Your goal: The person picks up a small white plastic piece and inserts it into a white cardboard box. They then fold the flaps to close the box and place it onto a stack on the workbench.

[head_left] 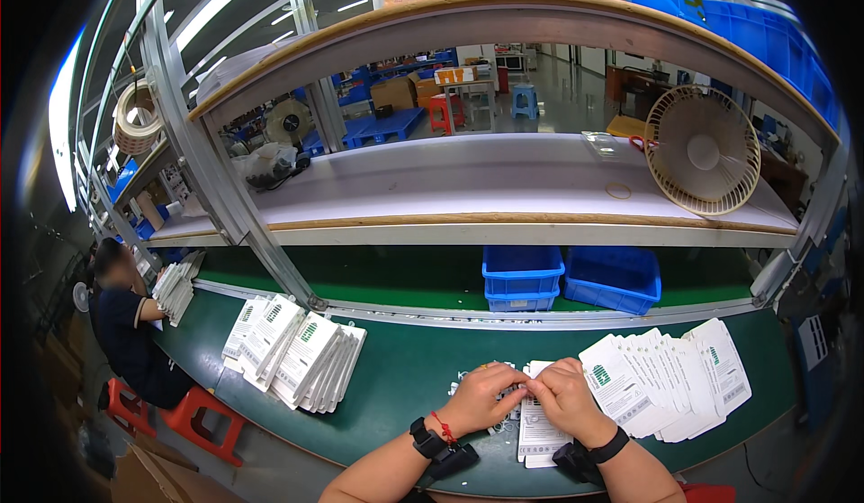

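The left hand (pixel 487 397) and right hand (pixel 564 397) meet, fingers curled; whether they pinch anything cannot be told. Beneath, on the green counter (pixel 409 359), flat white rectangular printed cards (pixel 540 437) look light, stiff, edge-grippable.

At nine o'clock, bare green tabletop (pixel 405 372) is leaving me passage; fanned white cards (pixel 661 386) are blocking three, blue bins (pixel 524 285) twelve

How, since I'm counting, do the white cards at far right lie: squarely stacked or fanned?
Fanned: the white cards overlap with staggered edges.
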The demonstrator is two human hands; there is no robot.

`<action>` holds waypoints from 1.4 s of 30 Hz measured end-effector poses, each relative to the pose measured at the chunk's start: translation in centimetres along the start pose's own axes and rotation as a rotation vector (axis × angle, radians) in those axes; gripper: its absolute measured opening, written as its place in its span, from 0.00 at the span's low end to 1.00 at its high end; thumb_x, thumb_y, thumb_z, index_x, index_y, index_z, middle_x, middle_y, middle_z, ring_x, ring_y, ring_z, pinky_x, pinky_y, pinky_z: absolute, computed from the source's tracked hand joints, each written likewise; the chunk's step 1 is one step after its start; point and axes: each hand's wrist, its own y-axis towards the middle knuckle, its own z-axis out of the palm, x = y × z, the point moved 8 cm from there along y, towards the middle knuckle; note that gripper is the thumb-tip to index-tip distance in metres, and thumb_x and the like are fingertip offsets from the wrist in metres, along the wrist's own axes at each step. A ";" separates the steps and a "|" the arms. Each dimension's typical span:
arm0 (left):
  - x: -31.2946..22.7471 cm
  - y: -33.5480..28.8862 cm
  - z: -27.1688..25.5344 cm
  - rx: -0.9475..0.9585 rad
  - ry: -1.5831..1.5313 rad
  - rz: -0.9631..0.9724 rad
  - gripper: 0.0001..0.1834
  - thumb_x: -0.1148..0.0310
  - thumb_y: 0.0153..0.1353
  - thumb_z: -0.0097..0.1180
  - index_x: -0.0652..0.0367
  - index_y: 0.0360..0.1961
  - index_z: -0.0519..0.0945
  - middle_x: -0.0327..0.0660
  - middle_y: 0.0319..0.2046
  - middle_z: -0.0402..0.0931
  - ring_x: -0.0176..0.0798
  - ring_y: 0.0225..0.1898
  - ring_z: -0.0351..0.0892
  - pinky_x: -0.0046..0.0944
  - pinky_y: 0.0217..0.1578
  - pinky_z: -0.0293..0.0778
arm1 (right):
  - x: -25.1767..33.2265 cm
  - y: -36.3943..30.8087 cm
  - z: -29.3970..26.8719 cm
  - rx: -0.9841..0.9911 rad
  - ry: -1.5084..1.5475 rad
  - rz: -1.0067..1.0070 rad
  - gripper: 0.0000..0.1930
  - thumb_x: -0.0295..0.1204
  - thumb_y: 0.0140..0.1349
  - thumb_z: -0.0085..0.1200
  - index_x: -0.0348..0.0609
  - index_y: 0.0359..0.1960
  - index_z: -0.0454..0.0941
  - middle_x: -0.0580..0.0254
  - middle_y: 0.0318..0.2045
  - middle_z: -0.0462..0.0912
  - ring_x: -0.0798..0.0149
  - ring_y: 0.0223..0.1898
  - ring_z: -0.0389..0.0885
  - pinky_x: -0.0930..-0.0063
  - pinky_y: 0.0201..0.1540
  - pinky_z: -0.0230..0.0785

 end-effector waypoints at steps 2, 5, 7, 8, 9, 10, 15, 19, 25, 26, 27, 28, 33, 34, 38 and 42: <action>0.1 -0.1 0.1 0.001 0.008 -0.001 0.07 0.73 0.55 0.62 0.60 0.36 0.81 0.43 0.29 0.79 0.46 0.32 0.79 0.40 0.35 0.72 | -0.1 -0.1 0.0 0.006 -0.003 0.002 0.10 0.30 0.59 0.56 0.43 0.20 0.77 0.60 0.20 0.76 0.57 0.28 0.74 0.64 0.42 0.60; 0.2 -0.1 0.1 -0.009 0.003 0.009 0.07 0.73 0.55 0.62 0.60 0.36 0.81 0.43 0.30 0.79 0.46 0.32 0.79 0.40 0.36 0.72 | -0.1 0.0 0.0 0.012 -0.003 0.010 0.09 0.30 0.58 0.58 0.43 0.21 0.78 0.61 0.20 0.77 0.57 0.29 0.74 0.64 0.42 0.60; 0.3 -0.2 0.1 -0.011 0.014 0.014 0.08 0.73 0.55 0.61 0.60 0.36 0.81 0.43 0.30 0.79 0.46 0.32 0.79 0.40 0.36 0.72 | 0.2 0.1 -0.2 0.012 0.001 0.017 0.09 0.30 0.57 0.58 0.43 0.21 0.78 0.61 0.21 0.78 0.57 0.29 0.75 0.64 0.43 0.60; 0.3 -0.2 0.0 -0.011 0.015 0.013 0.08 0.73 0.55 0.61 0.60 0.36 0.81 0.43 0.30 0.79 0.46 0.32 0.79 0.40 0.36 0.72 | 0.4 0.2 -0.4 -0.007 0.017 0.038 0.08 0.30 0.57 0.59 0.43 0.22 0.78 0.61 0.22 0.78 0.58 0.29 0.75 0.64 0.43 0.60; 0.3 -0.2 0.0 -0.011 0.022 0.003 0.08 0.73 0.55 0.61 0.60 0.36 0.81 0.43 0.30 0.80 0.46 0.32 0.79 0.40 0.36 0.73 | 0.5 0.3 -0.6 -0.027 0.033 0.058 0.07 0.30 0.56 0.59 0.43 0.23 0.78 0.61 0.22 0.79 0.58 0.30 0.76 0.64 0.44 0.61; 0.3 -0.2 -0.1 -0.010 0.030 -0.008 0.08 0.73 0.55 0.61 0.60 0.37 0.81 0.43 0.30 0.80 0.46 0.33 0.79 0.40 0.36 0.73 | 0.5 0.3 -0.6 -0.026 0.034 0.057 0.07 0.30 0.56 0.59 0.43 0.23 0.78 0.61 0.22 0.79 0.58 0.30 0.76 0.64 0.44 0.61; 0.2 0.0 0.0 -0.008 0.018 -0.006 0.08 0.73 0.55 0.61 0.59 0.37 0.81 0.43 0.31 0.80 0.46 0.34 0.80 0.40 0.36 0.73 | 0.2 0.1 -0.5 -0.013 0.000 0.054 0.05 0.29 0.56 0.59 0.43 0.24 0.79 0.62 0.23 0.80 0.58 0.30 0.76 0.64 0.45 0.61; 0.4 -0.1 0.0 -0.007 0.016 -0.024 0.08 0.73 0.55 0.61 0.59 0.37 0.82 0.43 0.32 0.80 0.46 0.35 0.80 0.40 0.37 0.73 | 0.0 0.0 -0.3 -0.017 0.003 0.039 0.05 0.29 0.55 0.60 0.43 0.24 0.79 0.62 0.23 0.80 0.58 0.30 0.76 0.64 0.44 0.61; 0.3 -0.2 -0.1 -0.005 0.014 -0.008 0.07 0.73 0.55 0.61 0.60 0.37 0.81 0.42 0.33 0.81 0.46 0.36 0.80 0.40 0.38 0.73 | 0.0 0.0 -0.2 -0.010 0.000 0.048 0.06 0.29 0.55 0.60 0.43 0.23 0.79 0.62 0.22 0.80 0.58 0.29 0.76 0.63 0.44 0.61; 0.3 -0.2 -0.1 -0.005 0.014 -0.009 0.07 0.73 0.55 0.61 0.60 0.37 0.81 0.42 0.33 0.81 0.46 0.36 0.80 0.40 0.38 0.73 | 0.0 0.1 -0.2 -0.006 0.003 0.050 0.06 0.29 0.55 0.60 0.43 0.23 0.79 0.62 0.22 0.80 0.58 0.29 0.76 0.63 0.44 0.61; 0.4 -0.2 -0.1 -0.007 0.019 -0.009 0.07 0.73 0.55 0.61 0.60 0.36 0.81 0.42 0.33 0.81 0.46 0.36 0.80 0.40 0.38 0.73 | 0.0 0.1 -0.2 -0.003 0.007 0.052 0.06 0.29 0.55 0.60 0.43 0.23 0.79 0.62 0.22 0.80 0.58 0.29 0.76 0.63 0.44 0.61; 0.4 -0.2 -0.1 -0.009 0.024 -0.008 0.07 0.73 0.55 0.61 0.60 0.36 0.81 0.42 0.33 0.81 0.46 0.36 0.80 0.40 0.38 0.73 | 0.0 0.1 -0.2 -0.003 0.006 0.053 0.06 0.29 0.55 0.60 0.43 0.23 0.79 0.62 0.22 0.80 0.58 0.29 0.76 0.63 0.44 0.61; 0.3 -0.1 -0.1 -0.018 0.026 -0.003 0.07 0.73 0.55 0.61 0.60 0.36 0.81 0.43 0.32 0.81 0.46 0.35 0.80 0.40 0.38 0.73 | -0.1 0.1 -0.2 0.009 0.021 0.055 0.06 0.28 0.57 0.58 0.42 0.25 0.80 0.60 0.22 0.80 0.58 0.30 0.75 0.65 0.43 0.60; 0.2 -0.1 -0.2 -0.021 0.029 -0.007 0.08 0.73 0.55 0.61 0.60 0.37 0.82 0.43 0.32 0.80 0.46 0.34 0.80 0.40 0.37 0.73 | -0.1 0.0 -0.1 0.008 0.020 0.055 0.06 0.28 0.57 0.58 0.42 0.25 0.80 0.60 0.22 0.80 0.58 0.30 0.75 0.65 0.43 0.60; 0.1 -0.1 -0.2 -0.023 0.029 -0.009 0.09 0.72 0.55 0.62 0.60 0.37 0.82 0.44 0.32 0.80 0.46 0.34 0.80 0.39 0.37 0.74 | -0.1 0.0 -0.1 -0.001 0.003 0.057 0.07 0.29 0.58 0.57 0.44 0.23 0.80 0.61 0.22 0.80 0.58 0.29 0.77 0.64 0.43 0.61; 0.1 -0.1 -0.2 -0.022 0.035 -0.006 0.09 0.72 0.55 0.62 0.60 0.38 0.82 0.44 0.32 0.80 0.46 0.34 0.80 0.39 0.37 0.74 | -0.3 -0.1 -0.1 -0.006 -0.008 0.051 0.07 0.29 0.59 0.57 0.44 0.23 0.80 0.61 0.22 0.80 0.57 0.29 0.77 0.64 0.43 0.61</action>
